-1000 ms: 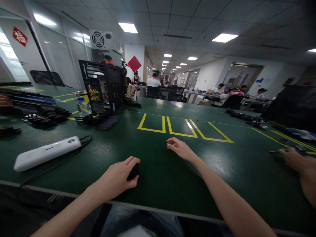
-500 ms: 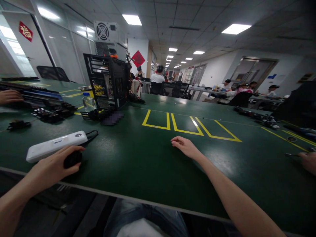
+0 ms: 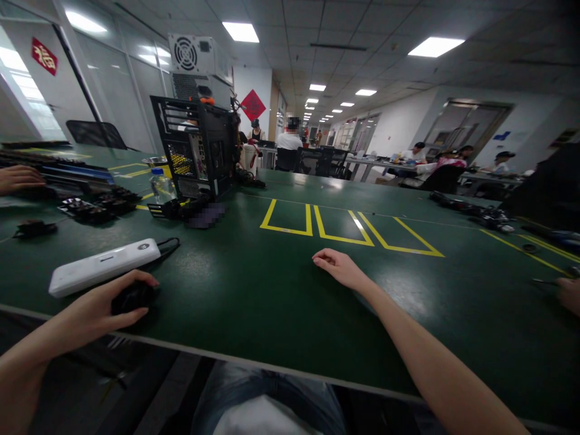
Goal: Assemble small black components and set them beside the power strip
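At the lower left, my left hand [image 3: 100, 307] is curved around a small black rounded object [image 3: 134, 295] on the green table, thumb on the near side and fingers on the far side. What exactly this object is, I cannot make out. Just beyond that hand lies a long white device [image 3: 105, 266] with a round button and a dark cord loop at its right end. My right hand [image 3: 339, 266] rests on the table near the middle, its fingers curled together with nothing visible in them. It lies on the near side of the yellow taped outlines [image 3: 344, 241].
A black computer case [image 3: 199, 151] with a silver power supply [image 3: 199, 55] on top stands back left. Near it are a plastic bottle [image 3: 162, 187] and dark parts [image 3: 95, 205]. Other people's hands [image 3: 20, 179] show at both table edges. Black cables [image 3: 473, 210] lie at right.
My left hand and the black object have shifted slightly, with the fingers a little more spread around it. My right hand has stayed almost still.
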Demonstrator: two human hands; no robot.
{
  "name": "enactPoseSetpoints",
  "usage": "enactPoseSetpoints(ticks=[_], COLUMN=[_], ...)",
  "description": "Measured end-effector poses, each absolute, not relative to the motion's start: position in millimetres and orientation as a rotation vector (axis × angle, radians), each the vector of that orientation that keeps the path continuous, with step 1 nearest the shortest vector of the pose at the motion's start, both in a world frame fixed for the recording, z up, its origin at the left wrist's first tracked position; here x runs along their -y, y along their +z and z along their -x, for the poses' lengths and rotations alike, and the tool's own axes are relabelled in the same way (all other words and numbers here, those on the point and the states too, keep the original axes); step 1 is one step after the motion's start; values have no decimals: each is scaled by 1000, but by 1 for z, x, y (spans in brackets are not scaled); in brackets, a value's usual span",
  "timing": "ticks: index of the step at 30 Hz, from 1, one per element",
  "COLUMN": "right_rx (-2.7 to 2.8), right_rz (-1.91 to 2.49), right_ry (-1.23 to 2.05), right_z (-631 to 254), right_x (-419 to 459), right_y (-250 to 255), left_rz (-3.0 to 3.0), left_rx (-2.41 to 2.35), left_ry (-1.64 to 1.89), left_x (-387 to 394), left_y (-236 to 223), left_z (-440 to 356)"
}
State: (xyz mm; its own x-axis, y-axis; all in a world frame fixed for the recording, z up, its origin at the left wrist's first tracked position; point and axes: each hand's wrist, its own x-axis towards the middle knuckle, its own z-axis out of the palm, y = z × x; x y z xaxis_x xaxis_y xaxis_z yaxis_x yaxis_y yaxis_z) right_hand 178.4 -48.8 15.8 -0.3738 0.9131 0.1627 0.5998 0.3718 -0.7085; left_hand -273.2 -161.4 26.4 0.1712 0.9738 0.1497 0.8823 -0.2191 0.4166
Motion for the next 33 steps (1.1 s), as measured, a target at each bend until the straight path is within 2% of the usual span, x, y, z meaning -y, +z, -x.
enactPoseSetpoints(ticks=[5, 8, 13, 21, 24, 29, 33], right_rx=[2092, 2080, 2067, 1875, 1758, 1563, 1549], right_rz=[1294, 1303, 1327, 1254, 1221, 1126, 1088], right_ry=[759, 746, 717, 821, 901, 1220, 1178], right_z=[-178, -177, -175, -161, -155, -154, -156], right_x=[47, 46, 47, 32, 25, 23, 27], right_y=[14, 14, 14, -1, -4, -4, -1], left_rz=[-2149, -2194, -2419, -2617, -2624, -2624, -2617], left_rx=[-1865, -1742, -1495, -1281, -1241, -1190, -985], left_ry=[576, 608, 589, 668, 716, 787, 807], left_x=[160, 145, 88, 27, 27, 26, 24], left_y=[32, 41, 46, 17, 11, 9, 11], left_z=[258, 230, 142, 19, 7, 7, 14])
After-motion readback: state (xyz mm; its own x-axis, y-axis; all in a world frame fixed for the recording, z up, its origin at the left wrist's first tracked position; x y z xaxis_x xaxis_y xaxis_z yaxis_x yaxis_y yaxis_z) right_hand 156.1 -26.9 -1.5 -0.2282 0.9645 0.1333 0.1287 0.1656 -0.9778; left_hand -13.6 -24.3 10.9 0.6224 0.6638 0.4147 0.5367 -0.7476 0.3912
